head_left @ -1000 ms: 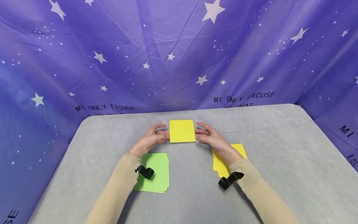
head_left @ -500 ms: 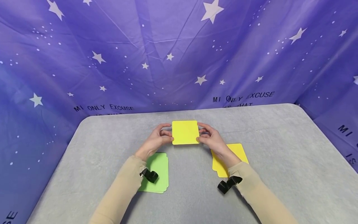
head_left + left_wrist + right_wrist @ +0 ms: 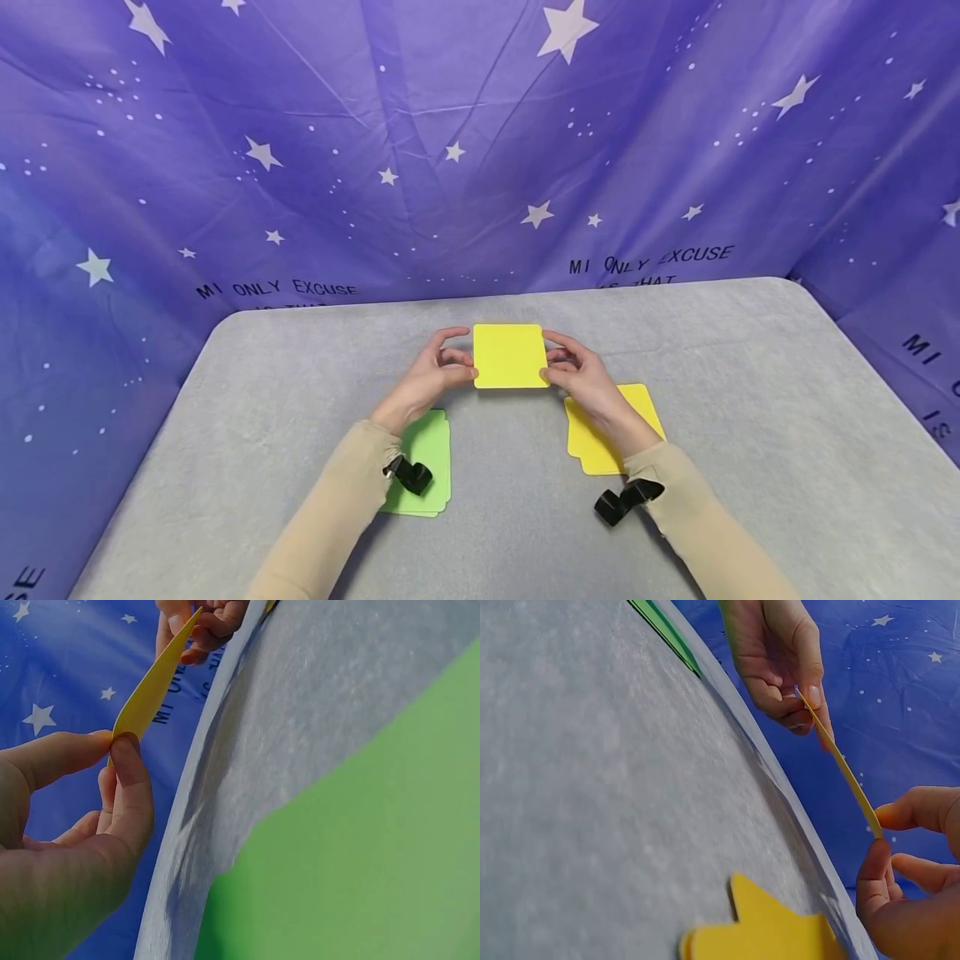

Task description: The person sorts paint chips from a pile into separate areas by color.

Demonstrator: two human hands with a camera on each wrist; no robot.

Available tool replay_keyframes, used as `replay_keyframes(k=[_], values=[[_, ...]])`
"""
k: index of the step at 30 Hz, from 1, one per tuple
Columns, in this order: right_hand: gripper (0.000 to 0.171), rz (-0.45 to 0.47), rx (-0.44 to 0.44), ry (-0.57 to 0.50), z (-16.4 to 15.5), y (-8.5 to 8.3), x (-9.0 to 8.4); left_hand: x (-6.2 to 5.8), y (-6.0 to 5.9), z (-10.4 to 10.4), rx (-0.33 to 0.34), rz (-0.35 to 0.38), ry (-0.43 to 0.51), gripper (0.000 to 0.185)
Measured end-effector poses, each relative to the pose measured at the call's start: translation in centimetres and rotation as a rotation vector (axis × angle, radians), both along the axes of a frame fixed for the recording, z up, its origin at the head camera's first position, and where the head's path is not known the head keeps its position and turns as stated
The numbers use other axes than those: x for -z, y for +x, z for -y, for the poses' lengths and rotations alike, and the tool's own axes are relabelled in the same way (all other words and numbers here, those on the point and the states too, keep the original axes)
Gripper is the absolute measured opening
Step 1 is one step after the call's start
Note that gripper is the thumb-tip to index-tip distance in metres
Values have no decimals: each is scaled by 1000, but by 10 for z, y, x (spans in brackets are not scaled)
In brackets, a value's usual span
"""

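A yellow square card (image 3: 511,356) is held above the grey table (image 3: 300,367), gripped from both sides. My left hand (image 3: 442,367) pinches its left edge between thumb and forefinger; the left wrist view shows that pinch on the thin card (image 3: 150,690). My right hand (image 3: 573,371) pinches the right edge, and the right wrist view shows the card (image 3: 840,761) edge-on between both hands. A stack of green cards (image 3: 427,467) lies under my left wrist. A stack of yellow cards (image 3: 600,421) lies under my right wrist.
A purple starred cloth (image 3: 480,142) hangs behind and to both sides of the table. Black straps (image 3: 408,475) sit on both beige sleeves. Bare grey tabletop stretches to the left, right and front.
Both hands have carried the yellow card a little to the right, and their fingers have closed more firmly on its edges. The two stacks have stayed where they were.
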State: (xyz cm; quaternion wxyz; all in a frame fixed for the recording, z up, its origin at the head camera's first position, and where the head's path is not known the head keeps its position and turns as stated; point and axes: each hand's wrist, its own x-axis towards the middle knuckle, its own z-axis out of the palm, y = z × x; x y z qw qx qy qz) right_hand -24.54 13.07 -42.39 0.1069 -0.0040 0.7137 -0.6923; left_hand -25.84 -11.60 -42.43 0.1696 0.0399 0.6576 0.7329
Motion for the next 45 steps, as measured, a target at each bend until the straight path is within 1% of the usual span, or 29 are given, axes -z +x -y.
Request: replay_keyframes(k=[3,8,12,18,23,28,32,37,42,45], values=[[63,2,8,8,-4,1,-1,0,0,-4,8,-6,5,71],[65,2,5,20,-11,3,-4,1,1,-9,32,-3,37,71],[66,-10,-16,37,-16,3,-4,1,1,-12,51,-4,61,71],[69,-18,-68,3,-23,3,-4,0,2,-15,65,3,77,70],[71,-30,-91,-12,-30,4,-5,0,2,-19,78,16,86,70],[71,-25,-100,40,-37,6,-5,2,3,-25,98,3,95,69],[71,-13,-104,74,-45,10,-6,4,4,-31,114,0,98,69],[71,10,-110,81,-54,18,-7,6,8,-38,141,23,100,69],[72,30,-104,88,-64,25,-7,6,12,-45,173,18,94,70],[73,27,-101,98,-70,28,-6,7,13,-51,191,17,88,69]])
